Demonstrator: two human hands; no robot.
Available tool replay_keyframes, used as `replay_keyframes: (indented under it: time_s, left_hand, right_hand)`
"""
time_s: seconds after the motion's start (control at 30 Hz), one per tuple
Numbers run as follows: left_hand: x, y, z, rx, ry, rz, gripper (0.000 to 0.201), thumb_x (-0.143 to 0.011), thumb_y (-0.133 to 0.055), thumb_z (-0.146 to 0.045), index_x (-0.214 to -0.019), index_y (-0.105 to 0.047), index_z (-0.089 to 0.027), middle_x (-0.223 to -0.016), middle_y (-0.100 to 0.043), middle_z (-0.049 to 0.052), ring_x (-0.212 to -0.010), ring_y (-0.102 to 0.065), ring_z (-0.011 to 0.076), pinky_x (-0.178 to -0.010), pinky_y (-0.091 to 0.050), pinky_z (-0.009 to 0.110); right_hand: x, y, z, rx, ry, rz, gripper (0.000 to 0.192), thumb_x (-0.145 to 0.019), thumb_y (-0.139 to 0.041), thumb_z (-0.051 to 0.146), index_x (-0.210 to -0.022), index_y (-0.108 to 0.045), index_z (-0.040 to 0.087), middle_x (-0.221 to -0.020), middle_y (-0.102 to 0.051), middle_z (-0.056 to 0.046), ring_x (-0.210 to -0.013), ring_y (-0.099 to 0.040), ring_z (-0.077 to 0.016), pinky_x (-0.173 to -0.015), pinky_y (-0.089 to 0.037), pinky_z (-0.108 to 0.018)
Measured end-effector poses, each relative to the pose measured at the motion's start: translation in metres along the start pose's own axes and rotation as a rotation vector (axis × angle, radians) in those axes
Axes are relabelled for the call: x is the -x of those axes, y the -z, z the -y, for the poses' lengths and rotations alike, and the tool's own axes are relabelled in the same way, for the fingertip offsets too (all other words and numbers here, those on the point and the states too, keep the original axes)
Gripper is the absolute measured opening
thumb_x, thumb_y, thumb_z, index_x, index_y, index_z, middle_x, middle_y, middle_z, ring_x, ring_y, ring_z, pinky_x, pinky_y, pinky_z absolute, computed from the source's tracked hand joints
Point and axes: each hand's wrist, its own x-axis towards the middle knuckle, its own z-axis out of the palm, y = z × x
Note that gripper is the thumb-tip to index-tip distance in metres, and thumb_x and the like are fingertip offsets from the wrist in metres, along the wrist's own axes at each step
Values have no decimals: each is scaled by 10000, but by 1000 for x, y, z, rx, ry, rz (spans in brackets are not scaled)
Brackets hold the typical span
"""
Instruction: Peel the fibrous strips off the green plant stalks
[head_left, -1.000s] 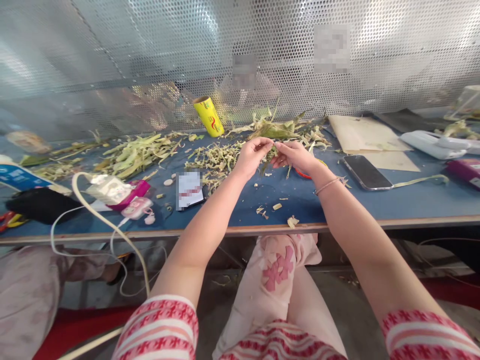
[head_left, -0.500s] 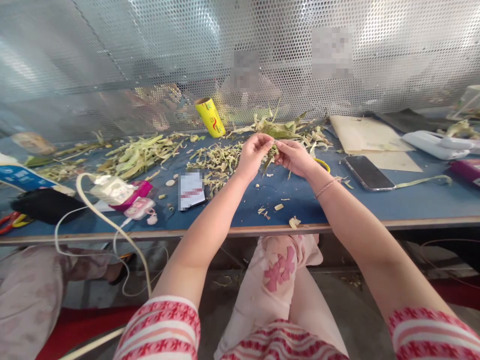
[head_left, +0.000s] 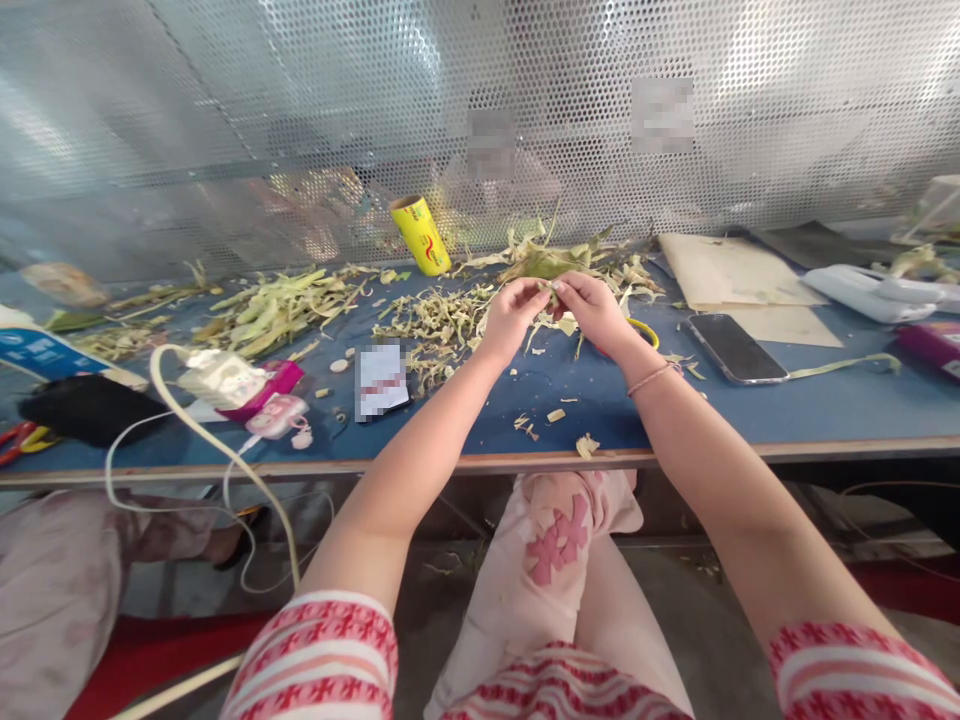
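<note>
Over the middle of the blue tabletop (head_left: 750,410), toward its back edge, the left hand (head_left: 512,318) and right hand (head_left: 598,310) both pinched one green husk strip (head_left: 551,297) between closed fingertips, and uneven pulling could have snapped it short.

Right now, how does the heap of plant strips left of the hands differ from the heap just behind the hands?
The left heap is pale yellow-green, with long strips lying flat and spread wide; the back heap is darker green and bunched, with curled tips sticking up. The left heap lies apart from both hands; the back heap sits right behind the left hand and right hand. Both rest on the blue table near the perforated wall.
</note>
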Motion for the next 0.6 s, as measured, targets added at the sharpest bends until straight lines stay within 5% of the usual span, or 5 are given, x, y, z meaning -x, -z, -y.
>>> replay_keyframes:
  time_s: [0.33, 0.6]
  left_hand:
    - [1, -2, -10, 175, 128, -30, 169, -622, -820, -185, -772, -744, -206, -780, -729, -13, -726, -649, 94, -791, -507, 275]
    - [-2, -1, -4, 123, 131, -80, 226, -563, -841, -207, -760, -732, -194, -766, -737, -16, -720, -654, 92, -782, -500, 257]
  right_hand:
    - [3, 5, 12, 45, 63, 12, 505, -837, -497, 685, -732, -556, 195, -622, -581, 4, -579, -547, -125, -627, -436, -271]
    - [5, 6, 14, 393, 186, 9, 328, -947, -405, 359, -671, -492, 206, -642, -579, -33, -662, -532, -159, -716, -408, -298]
